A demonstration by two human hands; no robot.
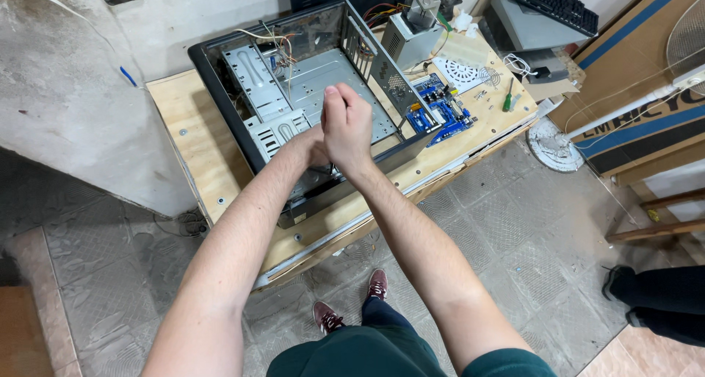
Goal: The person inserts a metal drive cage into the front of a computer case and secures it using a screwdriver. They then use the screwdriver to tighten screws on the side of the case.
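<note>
Computer case (308, 83), one, black frame with bare metal inside, lies open on its side on the plywood table (192, 149), left of centre. Loose wire bundle (273, 42), one, hangs over its far inner wall. Left hand (312, 145) sits mostly hidden behind the right hand (346, 123); the two are pressed together above the case floor, right fingers curled; whether anything small is pinched between them I cannot tell. Risk: bare forearms hover just over the sheet-metal edges, so a slip could scrape skin; a snagged wire could tear loose. Rightward: blue circuit board (440, 112), one, lying near the table edge, could be knocked off. Grey power supply (410, 35), one. Green-handled screwdriver (508, 96), one. Keyboard (552, 4), one.
</note>
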